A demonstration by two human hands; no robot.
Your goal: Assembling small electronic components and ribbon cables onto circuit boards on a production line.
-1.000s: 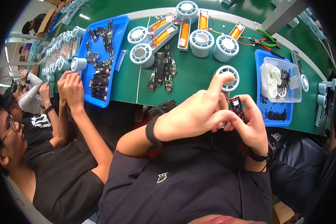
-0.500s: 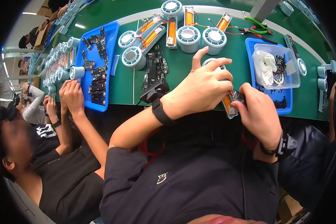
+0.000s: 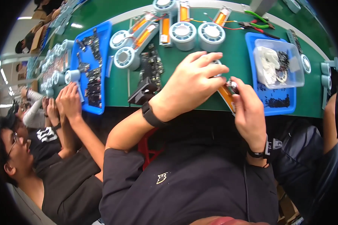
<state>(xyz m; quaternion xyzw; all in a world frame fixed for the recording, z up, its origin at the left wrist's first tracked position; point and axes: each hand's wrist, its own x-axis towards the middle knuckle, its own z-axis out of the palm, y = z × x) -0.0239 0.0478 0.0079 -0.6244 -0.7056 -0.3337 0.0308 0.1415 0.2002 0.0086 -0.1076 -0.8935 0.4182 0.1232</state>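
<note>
My left hand (image 3: 197, 80) curls over the round head of a light-blue unit, mostly hidden beneath its fingers. From under it, the unit's handle with an orange battery (image 3: 227, 99) slants toward the table's near edge. My right hand (image 3: 249, 110) pinches a small dark circuit board (image 3: 234, 87) between thumb and index finger, right beside the handle. Whether the board touches the handle is hard to see. Past my hands stand similar light-blue units with round grilled heads (image 3: 183, 34) and orange batteries with thin wires. Loose black circuit boards (image 3: 151, 65) lie left of my left hand.
A blue tray (image 3: 107, 35) of circuit boards is at left. At right, another blue tray (image 3: 250, 48) holds a clear plastic box (image 3: 299, 71) and small black parts. Green-handled pliers (image 3: 257, 20) and red-handled cutters (image 3: 264, 33) lie behind. A co-worker's hands (image 3: 69, 101) work on the left.
My right hand has moved left and turned more upright, bringing the circuit board closer to my left hand. My left fingers have lowered onto the unit. The whole view has shifted slightly.
</note>
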